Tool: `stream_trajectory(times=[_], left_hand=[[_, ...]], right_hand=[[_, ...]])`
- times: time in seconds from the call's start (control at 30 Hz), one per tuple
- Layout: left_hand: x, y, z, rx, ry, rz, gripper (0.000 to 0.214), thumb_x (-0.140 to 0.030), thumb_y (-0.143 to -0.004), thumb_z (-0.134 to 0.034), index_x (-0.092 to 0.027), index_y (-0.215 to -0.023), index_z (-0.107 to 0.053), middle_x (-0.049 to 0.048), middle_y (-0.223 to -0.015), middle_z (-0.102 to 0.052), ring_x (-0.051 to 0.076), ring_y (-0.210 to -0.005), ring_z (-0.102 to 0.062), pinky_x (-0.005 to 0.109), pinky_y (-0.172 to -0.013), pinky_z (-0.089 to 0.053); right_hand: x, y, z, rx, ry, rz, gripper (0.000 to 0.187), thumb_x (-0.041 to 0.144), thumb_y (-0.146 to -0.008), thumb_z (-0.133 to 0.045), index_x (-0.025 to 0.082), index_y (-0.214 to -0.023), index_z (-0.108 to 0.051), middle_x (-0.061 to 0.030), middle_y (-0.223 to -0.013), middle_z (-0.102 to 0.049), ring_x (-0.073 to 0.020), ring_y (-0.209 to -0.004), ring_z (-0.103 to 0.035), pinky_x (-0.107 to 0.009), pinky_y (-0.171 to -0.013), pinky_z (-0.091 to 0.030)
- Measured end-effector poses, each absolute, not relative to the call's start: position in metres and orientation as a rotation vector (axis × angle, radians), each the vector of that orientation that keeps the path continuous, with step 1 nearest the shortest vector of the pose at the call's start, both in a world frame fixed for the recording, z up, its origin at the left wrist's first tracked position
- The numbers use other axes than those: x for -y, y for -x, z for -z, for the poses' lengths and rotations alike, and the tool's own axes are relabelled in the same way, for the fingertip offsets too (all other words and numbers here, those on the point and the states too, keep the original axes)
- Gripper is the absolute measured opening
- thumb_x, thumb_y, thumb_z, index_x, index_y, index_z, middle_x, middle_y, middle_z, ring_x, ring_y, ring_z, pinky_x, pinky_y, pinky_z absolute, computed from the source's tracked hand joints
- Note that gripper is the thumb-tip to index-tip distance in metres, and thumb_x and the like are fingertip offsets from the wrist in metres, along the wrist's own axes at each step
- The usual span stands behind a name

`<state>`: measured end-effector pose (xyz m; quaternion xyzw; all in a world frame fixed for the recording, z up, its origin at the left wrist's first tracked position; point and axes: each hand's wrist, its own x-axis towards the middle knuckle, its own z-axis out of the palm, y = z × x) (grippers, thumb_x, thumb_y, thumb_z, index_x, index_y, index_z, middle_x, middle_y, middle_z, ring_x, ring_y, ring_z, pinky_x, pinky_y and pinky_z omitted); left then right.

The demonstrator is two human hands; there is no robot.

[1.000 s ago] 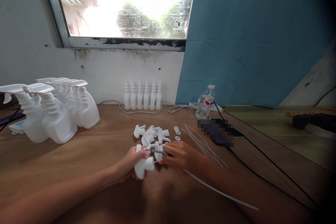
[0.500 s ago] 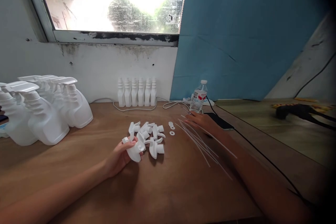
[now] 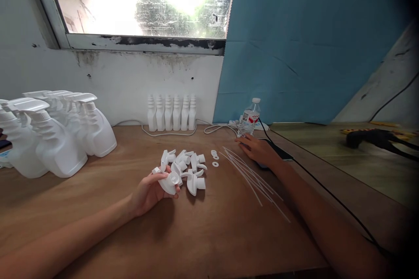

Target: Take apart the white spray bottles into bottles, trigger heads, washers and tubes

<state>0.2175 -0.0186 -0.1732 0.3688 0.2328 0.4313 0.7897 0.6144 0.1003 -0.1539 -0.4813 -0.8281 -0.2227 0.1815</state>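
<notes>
My left hand (image 3: 152, 192) is closed around a white trigger spray head (image 3: 170, 183), its round screw collar turned up towards me. Close behind it, several more white trigger spray heads (image 3: 194, 183) lie in a loose cluster on the table. My right hand (image 3: 257, 146) is stretched out beside a clear water bottle (image 3: 250, 117), its fingers apart and nothing visible in them. Under and left of that wrist lies a bunch of thin clear dip tubes (image 3: 250, 174). Small white ring washers (image 3: 215, 164) sit between the spray heads and the tubes.
Several white spray bottles (image 3: 62, 148) with heads fitted stand at the left. A row of slim white bottles (image 3: 172, 113) stands against the wall. A dark phone (image 3: 278, 150) lies by my right wrist, and a black cable (image 3: 321, 183) crosses the table's right side.
My right hand has moved up off the dip tubes towards the water bottle; the tube that lay across it now lies with the others. My left hand has tipped the spray head's collar upward.
</notes>
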Motion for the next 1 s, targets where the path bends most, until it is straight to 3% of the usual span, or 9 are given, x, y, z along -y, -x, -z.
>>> stream_trajectory(times=[0.13,0.23,0.33,0.4,0.53,0.77,0.87,1.0], left_hand=[[0.019,-0.218,0.172,-0.510,-0.837,-0.954,0.013,-0.026,-0.088,-0.055,-0.017,-0.096,-0.051,0.0072,-0.084,-0.059,0.023,-0.078,-0.061,0.035,-0.069,-0.048],[0.019,-0.219,0.172,-0.519,-0.879,-0.975,0.014,-0.029,-0.090,-0.056,-0.017,-0.094,-0.051,0.0068,-0.083,-0.058,0.022,-0.078,-0.060,0.034,-0.069,-0.048],[0.018,-0.220,0.174,-0.533,-0.902,-0.988,0.015,-0.030,-0.090,-0.057,-0.016,-0.091,-0.052,0.0064,-0.082,-0.057,0.020,-0.077,-0.060,0.034,-0.069,-0.049],[0.017,-0.220,0.177,-0.535,-0.907,-0.998,0.016,-0.030,-0.089,-0.058,-0.016,-0.089,-0.051,0.0062,-0.082,-0.058,0.020,-0.077,-0.060,0.034,-0.068,-0.049],[0.016,-0.220,0.180,-0.526,-0.908,-0.999,0.016,-0.029,-0.088,-0.060,-0.016,-0.087,-0.051,0.0064,-0.080,-0.059,0.021,-0.077,-0.060,0.035,-0.070,-0.050],[0.017,-0.222,0.177,-0.536,-0.880,-0.995,0.020,-0.029,-0.086,-0.064,-0.015,-0.087,-0.050,0.0086,-0.085,-0.063,0.023,-0.084,-0.064,0.039,-0.081,-0.050],[0.018,-0.222,0.176,-0.511,-0.874,-0.991,0.018,-0.026,-0.086,-0.064,-0.016,-0.089,-0.051,0.0073,-0.090,-0.063,0.026,-0.094,-0.064,0.042,-0.087,-0.049],[0.017,-0.221,0.177,-0.494,-0.879,-0.990,0.015,-0.024,-0.086,-0.063,-0.015,-0.089,-0.052,0.0071,-0.093,-0.062,0.028,-0.099,-0.064,0.046,-0.091,-0.048]], right_hand=[[-0.096,-0.611,0.152,2.319,1.357,0.610,0.032,0.026,-0.095,-0.037,0.019,-0.112,-0.063,-0.0129,-0.109,-0.061,-0.0212,-0.079,-0.063,-0.030,-0.063,-0.042],[-0.090,-0.601,0.148,2.273,1.391,0.533,0.032,0.035,-0.091,-0.046,0.020,-0.117,-0.058,-0.0123,-0.110,-0.062,-0.0212,-0.077,-0.063,-0.029,-0.060,-0.042],[-0.081,-0.581,0.144,2.143,1.505,0.390,0.053,0.051,-0.079,-0.061,0.019,-0.118,-0.049,-0.0079,-0.091,-0.066,-0.0195,-0.063,-0.061,-0.027,-0.054,-0.038],[-0.074,-0.565,0.143,2.050,1.509,0.348,0.047,0.055,-0.078,-0.062,0.019,-0.106,-0.051,-0.0037,-0.074,-0.064,-0.0178,-0.055,-0.056,-0.026,-0.052,-0.034],[-0.051,-0.533,0.141,2.113,1.271,0.284,0.030,0.048,-0.089,-0.050,0.020,-0.081,-0.052,-0.0023,-0.064,-0.061,-0.0147,-0.053,-0.053,-0.026,-0.055,-0.033],[-0.003,-0.488,0.134,2.273,0.776,-0.091,0.024,0.031,-0.094,-0.045,0.020,-0.110,-0.059,-0.0065,-0.093,-0.069,-0.0166,-0.076,-0.063,-0.028,-0.067,-0.044],[0.014,-0.472,0.135,2.216,0.638,-0.301,0.020,0.023,-0.093,-0.045,0.021,-0.106,-0.060,-0.0048,-0.094,-0.069,-0.0146,-0.077,-0.064,-0.027,-0.071,-0.048],[0.030,-0.459,0.138,2.059,0.612,-0.456,0.008,0.021,-0.089,-0.052,0.020,-0.089,-0.060,-0.0030,-0.080,-0.066,-0.0125,-0.067,-0.061,-0.025,-0.063,-0.050]])
